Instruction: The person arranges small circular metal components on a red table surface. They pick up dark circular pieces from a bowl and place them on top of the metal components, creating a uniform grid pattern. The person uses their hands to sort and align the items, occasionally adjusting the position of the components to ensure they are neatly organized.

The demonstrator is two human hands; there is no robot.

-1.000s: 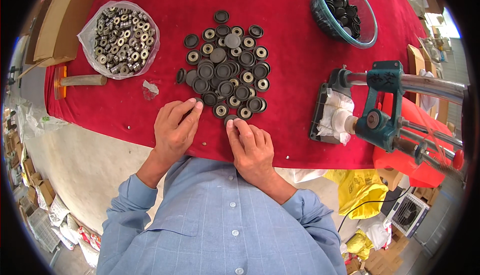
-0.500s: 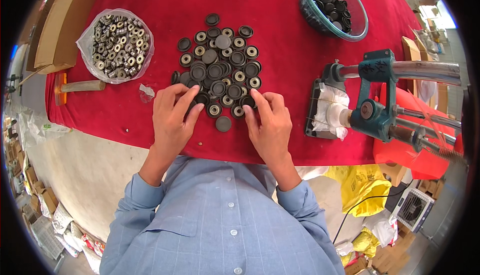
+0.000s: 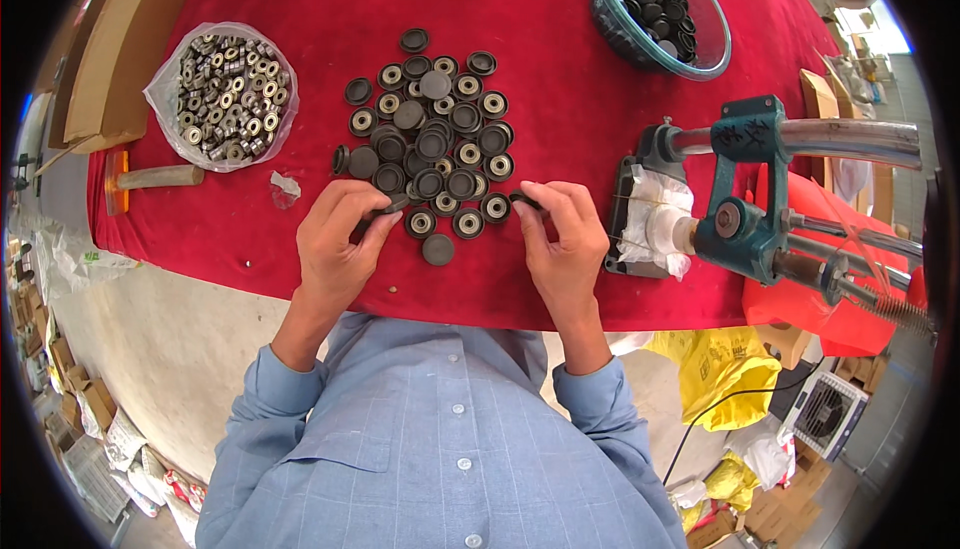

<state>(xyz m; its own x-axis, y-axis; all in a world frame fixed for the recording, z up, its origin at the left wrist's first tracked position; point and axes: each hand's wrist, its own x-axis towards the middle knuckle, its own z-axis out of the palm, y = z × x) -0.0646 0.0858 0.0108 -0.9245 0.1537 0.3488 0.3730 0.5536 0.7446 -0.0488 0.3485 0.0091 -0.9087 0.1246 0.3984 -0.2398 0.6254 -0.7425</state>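
Observation:
Between my two hands lies a pile of round black caps (image 3: 436,250), several with metal ring bearings (image 3: 467,222) seated inside them. At the pile's near left edge, my left hand (image 3: 342,236) is closed, with a black cap (image 3: 394,205) pinched between thumb and fingers. My right hand (image 3: 566,237), off the near right edge, grips another black cap (image 3: 522,200) in the same way. Both caps are tilted and partly covered by the fingers, so I cannot tell whether they contain bearings.
A clear bag of loose bearings (image 3: 232,99) sits on the red cloth at the left, near a hammer (image 3: 160,177) and a cardboard box (image 3: 130,59). On the right stand a green hand press (image 3: 742,189) and, farther back, a glass bowl (image 3: 607,19) of black caps.
My right hand has moved right, away from the pile, with a cap in its fingers. A cap now shows in my left hand's pinch. The view has shifted slightly.

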